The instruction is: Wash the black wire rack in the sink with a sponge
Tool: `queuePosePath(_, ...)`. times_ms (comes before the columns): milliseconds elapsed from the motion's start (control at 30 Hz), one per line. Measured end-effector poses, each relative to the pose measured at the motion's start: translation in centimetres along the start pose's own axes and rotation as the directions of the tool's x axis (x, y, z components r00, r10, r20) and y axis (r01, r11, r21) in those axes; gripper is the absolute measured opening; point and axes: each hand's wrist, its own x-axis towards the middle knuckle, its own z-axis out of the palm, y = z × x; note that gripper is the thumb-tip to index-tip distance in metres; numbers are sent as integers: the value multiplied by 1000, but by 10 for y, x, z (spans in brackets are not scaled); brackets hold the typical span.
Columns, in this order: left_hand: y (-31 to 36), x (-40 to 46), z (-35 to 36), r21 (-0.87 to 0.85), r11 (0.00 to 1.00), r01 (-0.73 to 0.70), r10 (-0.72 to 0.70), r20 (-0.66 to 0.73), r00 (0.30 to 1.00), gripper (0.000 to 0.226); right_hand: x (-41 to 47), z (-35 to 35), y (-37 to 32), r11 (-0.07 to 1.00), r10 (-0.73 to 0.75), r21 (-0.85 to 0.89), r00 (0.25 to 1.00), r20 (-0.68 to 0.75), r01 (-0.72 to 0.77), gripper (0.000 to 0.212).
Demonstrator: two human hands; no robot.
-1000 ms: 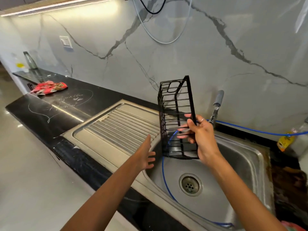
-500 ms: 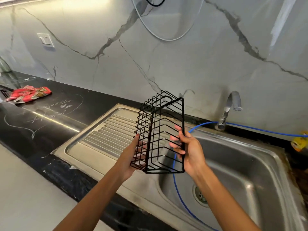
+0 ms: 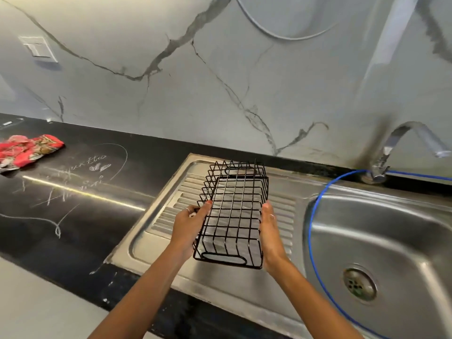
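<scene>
Over the ribbed steel drainboard point(image 3: 171, 216) mid-frame, you've got the black wire rack point(image 3: 232, 214) lying flat between both hands: left hand point(image 3: 189, 228) curled round its side, right hand point(image 3: 269, 231) pressed flat, fingers straight.

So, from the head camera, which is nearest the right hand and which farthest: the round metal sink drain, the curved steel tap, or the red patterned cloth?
1. Round metal sink drain, lower right in the basin.
2. Curved steel tap, right, at the wall.
3. Red patterned cloth, far left on the counter.

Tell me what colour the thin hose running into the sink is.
Blue. The hose shows best in the head view, curving along the sink basin.
</scene>
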Motion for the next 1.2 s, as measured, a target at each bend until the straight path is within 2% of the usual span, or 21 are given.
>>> queuePosePath(100, 1, 18, -11, 57, 998, -21, 20, 16, 1000, 27, 4, 15, 7, 998, 68, 14, 997, -44, -68, 62)
queuePosePath(200, -3, 28, -17, 98, 994, -48, 44, 38, 998, 27, 8, 23, 17, 982, 167, 98, 984, -61, -161, 71)
queuePosePath(400, -7, 40, -20, 110, 994, -7, -2, 86, 996, 29, 8, 29, 21, 975, 193, 128, 976, -101, -180, 65)
queuePosePath(833, -9, 42, -20, 138, 989, 60, -75, 103, 992, 26, 5, 33, 28, 971, 223, 116, 963, -150, -207, 67)
queuePosePath(1033, -9, 37, -17, 195, 981, 20, -45, 123, 991, 26, 5, 25, 25, 979, 199, 64, 970, -136, -192, 64)
queuePosePath(1167, -4, 36, -12, 332, 941, -61, 32, 91, 995, 28, 9, 5, 22, 996, 87, -21, 984, -154, -91, 47)
queuePosePath(1200, -1, 32, -8, 378, 922, -89, 65, 75, 995, 35, 8, -6, 20, 997, 58, -49, 985, -165, -67, 45)
